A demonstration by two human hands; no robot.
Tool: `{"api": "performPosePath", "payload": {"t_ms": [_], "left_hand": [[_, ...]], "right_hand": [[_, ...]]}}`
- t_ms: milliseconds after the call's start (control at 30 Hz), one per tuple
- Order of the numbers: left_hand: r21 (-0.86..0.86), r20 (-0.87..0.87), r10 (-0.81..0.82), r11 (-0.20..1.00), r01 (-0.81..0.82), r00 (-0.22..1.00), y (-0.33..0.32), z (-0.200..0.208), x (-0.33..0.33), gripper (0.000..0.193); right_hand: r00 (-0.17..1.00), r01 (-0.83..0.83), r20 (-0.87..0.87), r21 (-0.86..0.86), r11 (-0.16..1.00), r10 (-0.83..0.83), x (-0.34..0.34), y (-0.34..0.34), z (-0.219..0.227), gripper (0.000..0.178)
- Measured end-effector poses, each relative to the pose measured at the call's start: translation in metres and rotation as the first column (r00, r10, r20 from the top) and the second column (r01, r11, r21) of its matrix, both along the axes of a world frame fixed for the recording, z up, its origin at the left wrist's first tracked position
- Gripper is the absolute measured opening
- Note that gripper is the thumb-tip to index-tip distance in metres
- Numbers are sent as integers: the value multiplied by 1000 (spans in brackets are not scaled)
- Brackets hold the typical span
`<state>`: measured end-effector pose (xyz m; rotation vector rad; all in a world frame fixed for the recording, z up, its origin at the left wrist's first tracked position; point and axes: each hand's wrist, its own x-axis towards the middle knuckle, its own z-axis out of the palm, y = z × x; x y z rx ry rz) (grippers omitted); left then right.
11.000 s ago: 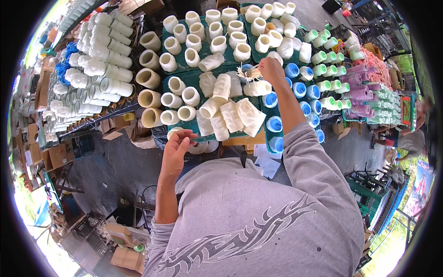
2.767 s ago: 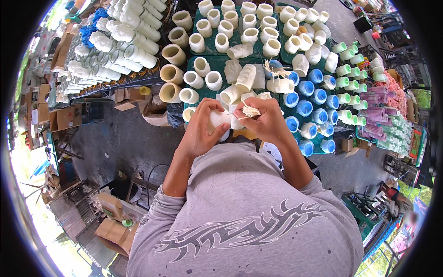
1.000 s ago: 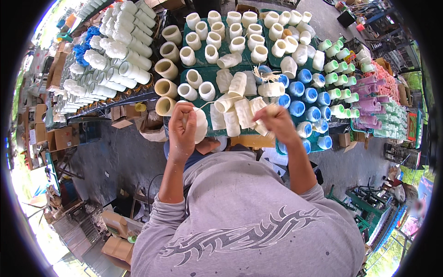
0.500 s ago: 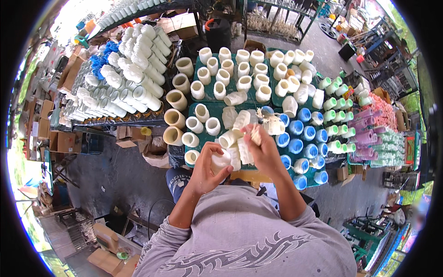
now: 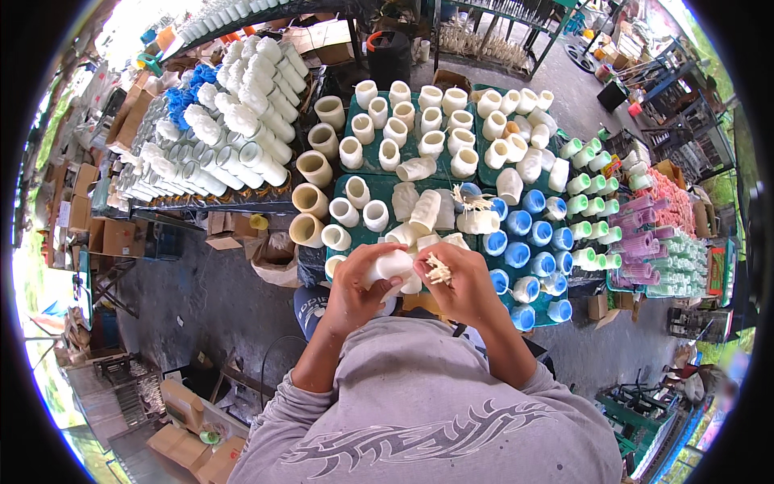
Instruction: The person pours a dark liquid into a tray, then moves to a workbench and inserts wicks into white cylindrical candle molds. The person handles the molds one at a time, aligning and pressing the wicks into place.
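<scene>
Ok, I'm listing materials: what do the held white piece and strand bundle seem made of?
White piece in the left hand: probably smooth wax, from its milky sheen; plastic is possible. Strand bundle in the right hand: seemingly matte fibre, perhaps cotton, from its thin, splayed ends.

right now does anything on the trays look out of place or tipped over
Yes: one white cup lies on its side at the near end of a green tray whose other cups stand upright. An orange-tan piece also stands out among white ones further right.
</scene>
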<state>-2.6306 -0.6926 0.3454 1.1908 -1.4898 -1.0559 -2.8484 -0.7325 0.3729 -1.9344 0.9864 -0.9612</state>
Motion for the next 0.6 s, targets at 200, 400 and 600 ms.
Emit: {"api": "performPosePath", "payload": {"t_ms": [200, 400, 600], "left_hand": [[-74, 112, 19, 997, -11, 993, -2, 12, -2, 40], [-102, 217, 7, 995, 16, 976, -3, 18, -3, 43], [-132, 257, 2, 991, 33, 966, -4, 15, -3, 59]], "right_hand": [[993, -76, -96, -40, 996, 72, -10, -3, 8, 28], [994, -38, -110, -97, 995, 27, -16, -4, 12, 32], [992, 26, -114, -154, 988, -44, -13, -2, 3, 28]]}}
